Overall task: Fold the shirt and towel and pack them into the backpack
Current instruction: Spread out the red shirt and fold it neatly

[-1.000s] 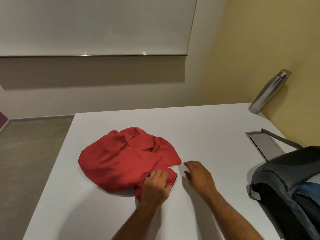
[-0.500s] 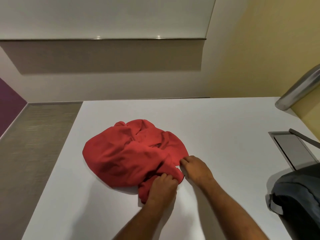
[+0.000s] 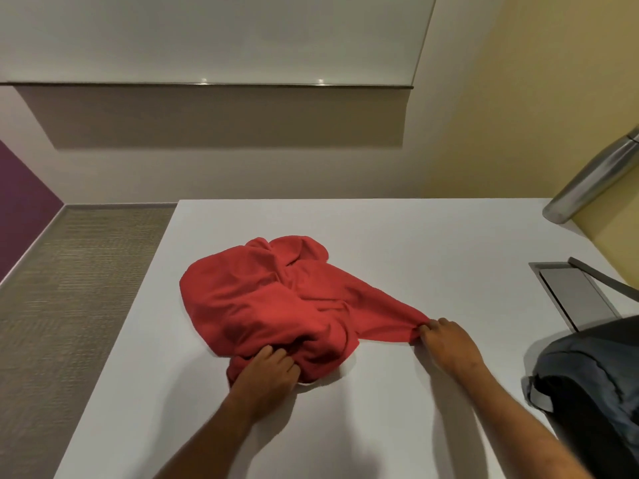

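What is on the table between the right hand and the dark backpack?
Nothing: in the head view, only bare white table separates the right hand, pinching the red cloth, from the backpack.

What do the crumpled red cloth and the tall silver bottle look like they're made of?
The crumpled red cloth looks like soft matte fabric, perhaps cotton knit or terry: it bunches in loose folds without shine. The tall silver bottle looks like brushed stainless steel, judging by its dull grey sheen with soft highlights.
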